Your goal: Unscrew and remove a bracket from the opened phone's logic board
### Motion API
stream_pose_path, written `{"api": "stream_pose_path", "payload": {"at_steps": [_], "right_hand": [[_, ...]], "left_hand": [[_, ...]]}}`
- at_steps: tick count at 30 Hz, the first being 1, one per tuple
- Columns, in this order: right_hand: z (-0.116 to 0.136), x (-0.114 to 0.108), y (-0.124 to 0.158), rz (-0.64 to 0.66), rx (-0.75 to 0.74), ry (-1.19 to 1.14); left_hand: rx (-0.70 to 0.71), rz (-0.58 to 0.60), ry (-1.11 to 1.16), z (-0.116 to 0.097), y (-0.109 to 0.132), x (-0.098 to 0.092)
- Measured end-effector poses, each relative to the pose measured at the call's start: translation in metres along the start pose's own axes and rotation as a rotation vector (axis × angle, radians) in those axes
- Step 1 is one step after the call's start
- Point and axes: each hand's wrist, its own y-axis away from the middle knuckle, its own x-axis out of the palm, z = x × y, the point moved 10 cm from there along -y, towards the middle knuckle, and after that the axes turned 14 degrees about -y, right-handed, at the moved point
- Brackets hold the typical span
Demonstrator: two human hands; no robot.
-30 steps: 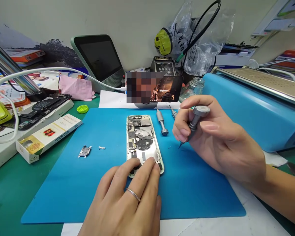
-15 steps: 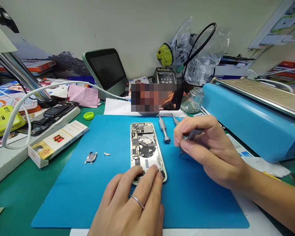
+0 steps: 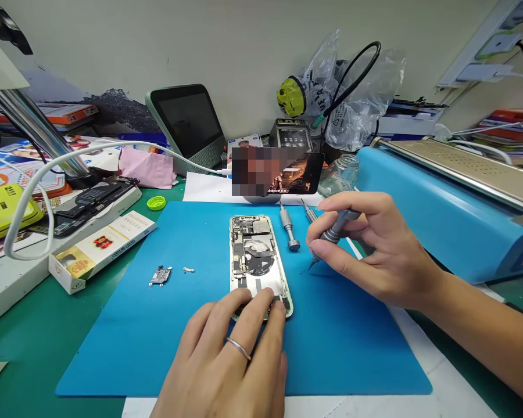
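Close to us, on the blue mat (image 3: 126, 348), our left hand (image 3: 226, 360) lies with its grip unclosed, fingers pressed over the near end of the phone (image 3: 279, 264), probably to keep it from sliding. Its pale rim frames a silvery inside, a dark round patch midway and tight-packed parts along the left edge. Right of it, our right hand (image 3: 375, 255) has its grip pinched around a driver (image 3: 332, 234), slanting tip-down (near dark specks (image 3: 305, 271) too small to tell) and apart from the phone. To the left, a board (image 3: 161, 276) and a bracket (image 3: 189, 270) sit aside, likely to prevent mixing. Beyond, a second driver (image 3: 288, 226) lies within reach; past the mat stands a lit screen (image 3: 303, 174).
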Motion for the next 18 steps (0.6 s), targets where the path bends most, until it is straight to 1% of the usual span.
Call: {"api": "stream_pose_path", "payload": {"at_steps": [3, 6, 10, 14, 18], "right_hand": [[-0.0003, -0.0010, 0.0000, -0.014, 0.020, -0.001], [-0.0036, 0.0009, 0.0003, 0.003, 0.057, 0.005], [-0.0072, 0.0032, 0.0013, 0.022, 0.081, 0.003], [-0.0084, -0.0003, 0.0022, -0.008, 0.092, -0.002], [-0.0017, -0.0038, 0.0023, -0.061, 0.057, -0.051]], "left_hand": [[0.012, 0.008, 0.000, -0.0024, 0.0000, 0.0004], [0.028, 0.021, -0.006, -0.0031, -0.0008, 0.0001], [0.014, 0.014, 0.000, -0.0025, -0.0017, -0.0020], [-0.006, 0.012, 0.008, 0.0016, -0.0026, -0.0032], [0.028, 0.003, -0.009, 0.0013, -0.0027, -0.0046]]}}
